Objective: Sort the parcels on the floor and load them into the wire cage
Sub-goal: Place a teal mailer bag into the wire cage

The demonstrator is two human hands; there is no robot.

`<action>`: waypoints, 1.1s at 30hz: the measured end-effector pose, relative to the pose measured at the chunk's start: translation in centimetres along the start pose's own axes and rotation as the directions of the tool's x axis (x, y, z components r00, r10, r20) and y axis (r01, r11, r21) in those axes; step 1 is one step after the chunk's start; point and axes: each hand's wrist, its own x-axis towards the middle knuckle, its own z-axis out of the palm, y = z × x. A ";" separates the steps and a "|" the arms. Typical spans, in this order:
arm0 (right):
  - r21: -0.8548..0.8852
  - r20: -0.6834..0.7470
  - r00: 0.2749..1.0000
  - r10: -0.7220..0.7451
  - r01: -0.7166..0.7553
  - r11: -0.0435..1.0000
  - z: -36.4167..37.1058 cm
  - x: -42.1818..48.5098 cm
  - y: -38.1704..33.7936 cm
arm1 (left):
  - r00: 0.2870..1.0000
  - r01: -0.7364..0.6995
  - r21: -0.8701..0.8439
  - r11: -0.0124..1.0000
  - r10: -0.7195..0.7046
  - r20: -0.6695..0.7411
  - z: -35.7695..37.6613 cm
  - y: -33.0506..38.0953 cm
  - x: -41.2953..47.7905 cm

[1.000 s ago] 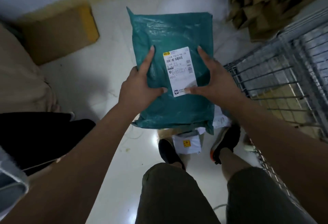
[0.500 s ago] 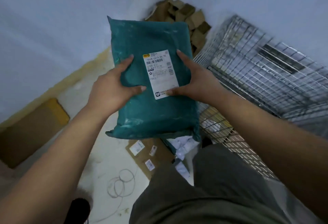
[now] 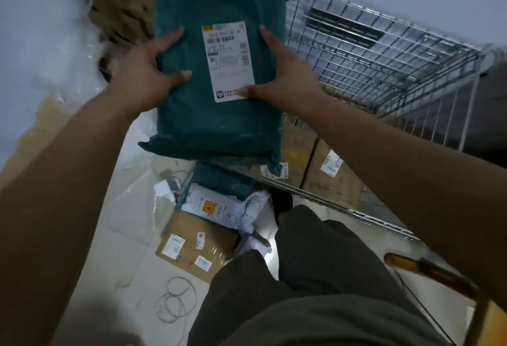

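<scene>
Head view, the only view.

Step in hand: loading. You hold one teal parcel [image 3: 219,120] in the air, flat, label [image 3: 227,60] facing up. It sits at the left side of the wire cage [image 3: 384,52], its right edge overlapping the cage's left wall in the picture. Whether it is already over the opening cannot be told.

Hands: your left hand [image 3: 145,71] clamps the parcel's left edge, thumb laid across the top face. Your right hand [image 3: 285,77] clamps the right edge, thumb on the label's lower corner. The fingers underneath are hidden. The parcel lies between both hands, running out past the fingertips and back under the wrists.

Inside the cage: brown cartons [image 3: 329,175] are already loaded below your right forearm.

Left of the cage, on the floor [image 3: 123,222]: a flat brown carton [image 3: 192,244] and white mailers [image 3: 214,205] await sorting.

Judgement: the next move calls for carrying the parcel rightward over the cage wall, lowering it onto the cartons, then letting go with both hands. The soft bag may sag, so keep it level.
</scene>
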 end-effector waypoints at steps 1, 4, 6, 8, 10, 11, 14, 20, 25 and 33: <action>0.006 -0.002 1.000 0.019 -0.019 1.000 0.3 1.3 1.7 | 1.000 -0.013 0.024 1.000 0.012 0.028 1.6 -0.6 2.2; 0.024 0.018 0.995 0.102 -0.102 0.994 2.5 4.7 7.2 | 0.991 -0.025 0.089 0.996 0.013 0.133 7.0 -3.3 7.8; 0.040 0.034 0.988 0.154 -0.155 0.987 4.7 6.4 10.7 | 0.975 0.057 0.070 0.996 -0.071 0.209 10.8 -5.2 10.8; 0.065 0.054 0.982 0.183 -0.186 0.980 7.3 8.0 14.2 | 0.951 0.160 0.060 0.985 -0.171 0.257 14.5 -7.4 13.3; 0.086 0.075 0.975 0.207 -0.213 0.973 10.5 9.5 17.5 | 0.930 0.210 0.071 0.975 -0.221 0.295 18.1 -10.1 15.4; 0.095 0.083 0.970 0.229 -0.236 0.967 12.3 10.2 19.2 | 0.922 0.216 0.095 0.972 -0.235 0.308 19.8 -11.6 16.3; 0.144 0.105 0.945 0.311 -0.324 0.935 18.1 11.9 23.5 | 0.903 0.234 0.185 0.954 -0.284 0.323 24.2 -16.2 18.1; 0.253 0.157 0.912 0.379 -0.408 0.877 27.0 15.3 29.5 | 0.849 0.315 0.378 0.870 -0.436 0.297 30.1 -24.2 21.5; 0.217 0.233 0.906 0.354 -0.403 0.889 30.4 17.8 32.5 | 0.835 0.308 0.389 0.868 -0.443 0.326 32.2 -28.1 22.7; 0.136 0.488 0.806 0.334 -0.448 0.883 31.9 19.0 35.3 | 0.866 0.134 0.488 0.862 -0.342 0.366 34.1 -31.5 22.8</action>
